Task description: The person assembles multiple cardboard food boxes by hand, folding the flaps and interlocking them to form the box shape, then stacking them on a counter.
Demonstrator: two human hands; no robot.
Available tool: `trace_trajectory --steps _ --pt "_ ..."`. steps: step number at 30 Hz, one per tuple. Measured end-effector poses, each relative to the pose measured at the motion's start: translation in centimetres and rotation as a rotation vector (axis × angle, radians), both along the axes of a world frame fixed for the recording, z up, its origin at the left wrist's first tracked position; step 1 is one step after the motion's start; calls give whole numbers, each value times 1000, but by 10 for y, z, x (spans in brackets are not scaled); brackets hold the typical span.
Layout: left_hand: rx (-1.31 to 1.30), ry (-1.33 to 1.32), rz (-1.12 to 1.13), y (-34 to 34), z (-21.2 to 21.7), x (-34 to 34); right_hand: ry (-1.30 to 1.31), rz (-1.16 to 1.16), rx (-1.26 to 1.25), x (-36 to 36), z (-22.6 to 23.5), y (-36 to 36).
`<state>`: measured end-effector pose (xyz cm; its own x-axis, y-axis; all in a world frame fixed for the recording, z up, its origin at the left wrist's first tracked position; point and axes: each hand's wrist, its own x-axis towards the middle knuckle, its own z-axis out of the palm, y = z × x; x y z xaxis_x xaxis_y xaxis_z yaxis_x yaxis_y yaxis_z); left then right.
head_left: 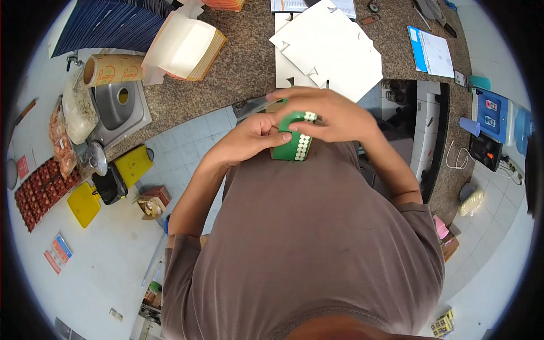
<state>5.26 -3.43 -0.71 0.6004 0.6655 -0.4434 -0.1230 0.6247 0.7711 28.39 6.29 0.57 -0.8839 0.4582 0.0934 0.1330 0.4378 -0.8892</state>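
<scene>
Brown roll (116,69) beside steel sink (137,109), blue water dispenser (492,114)

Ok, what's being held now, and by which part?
A green sheet with white dots: the left hand holds its left side, thumb on top; the right hand is at its curled upper end, grip unclear.

A speckled brown surface (249,51) has a steel sink (139,109) inset toward its left end; pale floor tiles (187,135) lie below its near edge, near a white wall (107,260)

bright, diffuse light with soft shadows, palest on the white cards (334,51), strong fisheye curvature toward black corners
</scene>
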Motion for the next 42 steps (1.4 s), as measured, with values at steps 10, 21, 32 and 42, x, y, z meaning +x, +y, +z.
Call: trace_trajectory --steps 10,21,32,42 --pt "17 -28 87 -5 11 -1 -21 -71 -64 -9 5 0" --pt "453 307 416 11 19 16 -193 -330 462 -8 28 -12" --pt "860 647 399 35 52 -24 663 -819 -1046 60 -22 7" --pt "1114 641 83 37 29 -18 143 -457 -307 23 2 -5"
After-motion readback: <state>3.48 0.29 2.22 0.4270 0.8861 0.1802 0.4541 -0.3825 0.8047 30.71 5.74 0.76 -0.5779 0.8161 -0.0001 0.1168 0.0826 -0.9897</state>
